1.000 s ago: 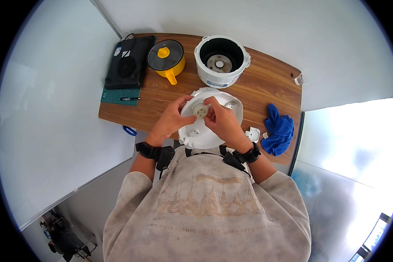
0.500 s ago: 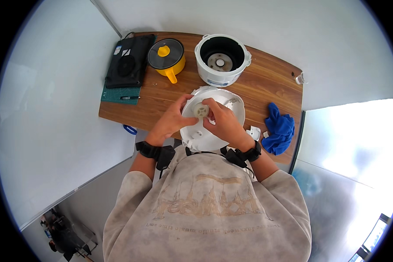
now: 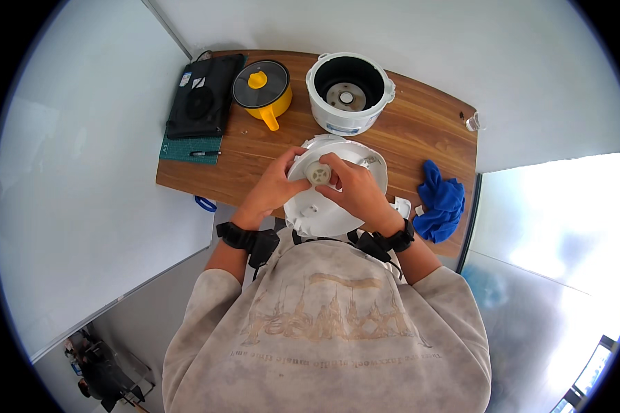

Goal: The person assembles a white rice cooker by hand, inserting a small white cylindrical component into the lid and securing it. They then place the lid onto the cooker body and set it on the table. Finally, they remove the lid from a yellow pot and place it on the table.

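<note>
A white rice cooker lid (image 3: pixel 332 213) lies with its hollow side up at the near edge of the table, close to my body. Over its middle is a small round off-white slotted cap (image 3: pixel 318 174), which looks like a steam vent cap. My right hand (image 3: pixel 357 191) pinches this cap from the right between thumb and fingers. On the other side, my left hand (image 3: pixel 280 183) curls over the lid's left rim, its thumb against the cap's near left side. The left fingertips are partly hidden, and whether the cap sits in the lid cannot be told.
The open rice cooker body (image 3: pixel 350 124) stands behind the lid. To its left are a yellow pot (image 3: pixel 274 109) with a dark lid and a black flat appliance (image 3: pixel 201 103) on a green mat (image 3: pixel 176 149). A blue cloth (image 3: pixel 439 203) and a small white part (image 3: pixel 402 207) lie right.
The cap, the lid and both hands have shifted very slightly. Both hands keep their hold around the cap.
</note>
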Action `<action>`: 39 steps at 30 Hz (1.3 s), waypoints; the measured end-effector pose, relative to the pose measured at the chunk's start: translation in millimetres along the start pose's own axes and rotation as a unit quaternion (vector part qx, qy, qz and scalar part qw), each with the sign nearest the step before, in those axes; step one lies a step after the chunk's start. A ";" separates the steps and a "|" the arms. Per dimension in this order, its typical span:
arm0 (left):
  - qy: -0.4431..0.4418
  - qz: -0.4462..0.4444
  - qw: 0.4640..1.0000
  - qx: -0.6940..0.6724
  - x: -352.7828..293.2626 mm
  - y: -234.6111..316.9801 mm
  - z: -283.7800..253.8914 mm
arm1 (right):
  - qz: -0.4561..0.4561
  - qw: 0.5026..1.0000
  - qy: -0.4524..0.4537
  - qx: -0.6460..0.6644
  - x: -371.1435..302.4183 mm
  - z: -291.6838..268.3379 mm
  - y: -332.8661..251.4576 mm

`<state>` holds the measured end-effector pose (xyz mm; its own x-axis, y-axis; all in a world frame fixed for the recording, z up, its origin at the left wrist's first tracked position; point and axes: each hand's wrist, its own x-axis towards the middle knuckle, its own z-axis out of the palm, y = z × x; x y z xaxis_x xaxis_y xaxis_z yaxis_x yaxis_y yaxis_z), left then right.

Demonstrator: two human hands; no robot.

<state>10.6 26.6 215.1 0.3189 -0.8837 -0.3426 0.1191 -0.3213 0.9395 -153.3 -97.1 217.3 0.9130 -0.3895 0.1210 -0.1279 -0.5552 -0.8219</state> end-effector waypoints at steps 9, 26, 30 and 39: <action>0.002 0.016 1.000 0.019 -0.2 -3.1 -3.5 | -0.018 0.998 0.035 -0.038 -1.4 3.7 -1.9; -0.012 0.005 1.000 0.006 -1.0 1.8 -6.4 | 0.001 0.999 0.035 -0.035 2.0 12.0 4.2; -0.007 0.004 1.000 0.025 -2.2 7.4 -4.5 | -0.009 0.999 0.025 -0.047 2.7 9.9 2.9; 0.008 0.003 0.997 0.072 -2.0 3.1 -2.7 | -0.063 0.987 0.082 -0.126 1.1 5.1 -3.4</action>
<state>12.8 28.2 218.7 0.3347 -0.8806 -0.3355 -0.0197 -0.3625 0.9318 -149.9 -91.9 217.4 0.8560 -0.4073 0.3185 -0.1281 -0.7639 -0.6325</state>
